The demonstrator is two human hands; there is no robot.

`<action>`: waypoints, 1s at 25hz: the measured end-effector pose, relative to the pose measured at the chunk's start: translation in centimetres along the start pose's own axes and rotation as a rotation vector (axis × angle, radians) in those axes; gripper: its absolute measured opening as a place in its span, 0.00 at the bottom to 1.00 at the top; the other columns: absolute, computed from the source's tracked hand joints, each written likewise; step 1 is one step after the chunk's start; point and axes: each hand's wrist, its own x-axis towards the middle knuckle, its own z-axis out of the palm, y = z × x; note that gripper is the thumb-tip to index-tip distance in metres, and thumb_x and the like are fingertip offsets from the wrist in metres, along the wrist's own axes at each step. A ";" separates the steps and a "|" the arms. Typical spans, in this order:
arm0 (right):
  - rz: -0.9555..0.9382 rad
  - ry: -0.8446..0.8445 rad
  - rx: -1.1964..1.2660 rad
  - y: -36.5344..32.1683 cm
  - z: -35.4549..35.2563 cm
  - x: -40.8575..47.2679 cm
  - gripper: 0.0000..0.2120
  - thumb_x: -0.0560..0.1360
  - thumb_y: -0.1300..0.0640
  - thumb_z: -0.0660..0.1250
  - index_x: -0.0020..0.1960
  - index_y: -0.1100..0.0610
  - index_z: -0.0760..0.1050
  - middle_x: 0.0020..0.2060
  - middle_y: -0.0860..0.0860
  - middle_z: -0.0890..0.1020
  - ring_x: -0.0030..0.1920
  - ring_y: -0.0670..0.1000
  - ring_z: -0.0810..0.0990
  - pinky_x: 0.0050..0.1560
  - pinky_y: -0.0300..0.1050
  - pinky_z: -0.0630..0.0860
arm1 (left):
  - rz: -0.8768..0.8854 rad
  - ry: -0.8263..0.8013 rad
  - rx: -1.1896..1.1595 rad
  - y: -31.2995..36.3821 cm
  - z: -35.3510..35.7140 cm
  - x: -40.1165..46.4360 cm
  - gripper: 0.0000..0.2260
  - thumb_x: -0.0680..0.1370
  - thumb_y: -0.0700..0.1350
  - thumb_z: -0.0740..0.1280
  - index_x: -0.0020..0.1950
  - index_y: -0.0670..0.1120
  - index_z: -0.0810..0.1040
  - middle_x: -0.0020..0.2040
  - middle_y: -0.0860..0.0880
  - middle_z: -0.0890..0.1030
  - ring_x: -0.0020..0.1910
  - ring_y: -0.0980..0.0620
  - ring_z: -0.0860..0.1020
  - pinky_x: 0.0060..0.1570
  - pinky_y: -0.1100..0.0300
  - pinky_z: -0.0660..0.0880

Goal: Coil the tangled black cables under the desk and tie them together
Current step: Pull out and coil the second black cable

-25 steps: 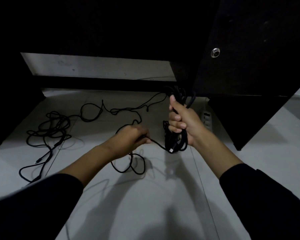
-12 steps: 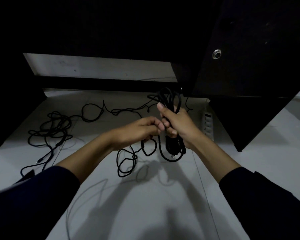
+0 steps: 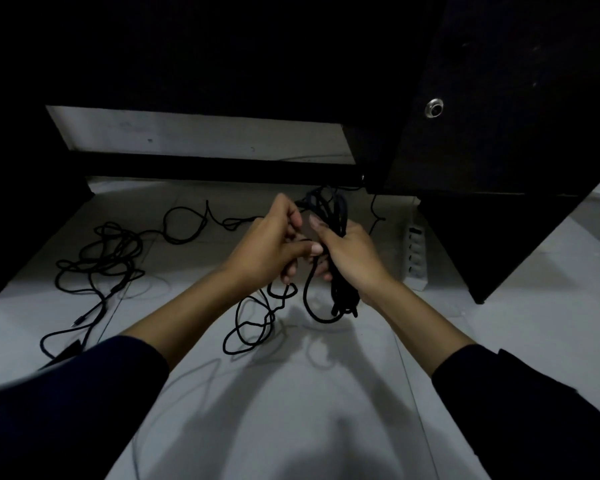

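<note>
My right hand grips a coiled bundle of black cable held upright above the white floor, its loops sticking out above and below the fist. My left hand is right against it, fingers curled round a strand of the same cable at the top of the bundle. From the hands a loose stretch of black cable hangs down in loops onto the floor. More tangled black cable lies on the floor at the left, trailing back toward the hands.
The dark desk underside and a black side panel with a metal fitting loom overhead and to the right. A white power strip lies on the floor by the right desk leg. A black desk leg stands at left.
My left hand has risen from low by the floor up to the top of the bundle, drawing cable with it. The loose loops under the hands have shifted.
</note>
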 end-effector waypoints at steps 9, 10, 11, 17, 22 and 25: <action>0.123 -0.072 0.232 -0.2 0.0 -0.4 0.17 0.78 0.43 0.63 0.35 0.51 0.75 0.22 0.48 0.68 0.24 0.48 0.71 0.28 0.41 0.68 | -0.048 -0.038 0.138 -0.6 -1.2 0.7 0.15 0.73 0.49 0.73 0.51 0.44 0.70 0.32 0.48 0.78 0.25 0.55 0.73 0.23 0.63 0.69; 0.126 -0.072 0.258 -0.3 -0.2 -0.4 0.16 0.78 0.43 0.64 0.35 0.51 0.76 0.23 0.48 0.66 0.24 0.47 0.68 0.27 0.40 0.67 | -0.059 -0.095 0.210 -0.9 -1.7 0.8 0.13 0.74 0.50 0.72 0.49 0.45 0.73 0.33 0.48 0.77 0.28 0.55 0.74 0.26 0.63 0.71; 0.127 -0.080 0.268 -0.3 -0.5 -0.5 0.15 0.77 0.43 0.65 0.37 0.51 0.75 0.23 0.48 0.65 0.24 0.47 0.67 0.26 0.38 0.66 | -0.065 -0.148 0.259 -1.2 -2.2 0.7 0.11 0.74 0.51 0.71 0.47 0.45 0.75 0.33 0.49 0.77 0.30 0.55 0.74 0.28 0.62 0.72; 0.035 -0.238 0.142 0.0 -0.8 -0.9 0.05 0.78 0.49 0.66 0.47 0.49 0.78 0.23 0.45 0.68 0.26 0.45 0.67 0.27 0.37 0.67 | -0.209 -0.135 -0.152 -0.7 -3.4 0.6 0.03 0.79 0.40 0.65 0.50 0.40 0.76 0.39 0.46 0.73 0.32 0.57 0.73 0.37 0.65 0.78; -0.031 -0.179 0.093 1.0 -0.3 -0.1 0.04 0.79 0.52 0.65 0.48 0.51 0.76 0.31 0.47 0.77 0.32 0.45 0.77 0.33 0.39 0.72 | -0.352 0.105 -0.677 0.9 -2.1 1.4 0.11 0.78 0.29 0.58 0.47 0.46 0.64 0.37 0.46 0.70 0.29 0.54 0.67 0.26 0.64 0.65; -0.053 -0.145 0.079 1.6 0.3 0.0 0.06 0.79 0.53 0.65 0.53 0.53 0.77 0.39 0.45 0.80 0.40 0.42 0.79 0.35 0.36 0.75 | -0.384 0.133 -0.783 1.7 -1.9 1.7 0.12 0.76 0.28 0.55 0.44 0.46 0.63 0.35 0.47 0.66 0.29 0.54 0.66 0.25 0.65 0.63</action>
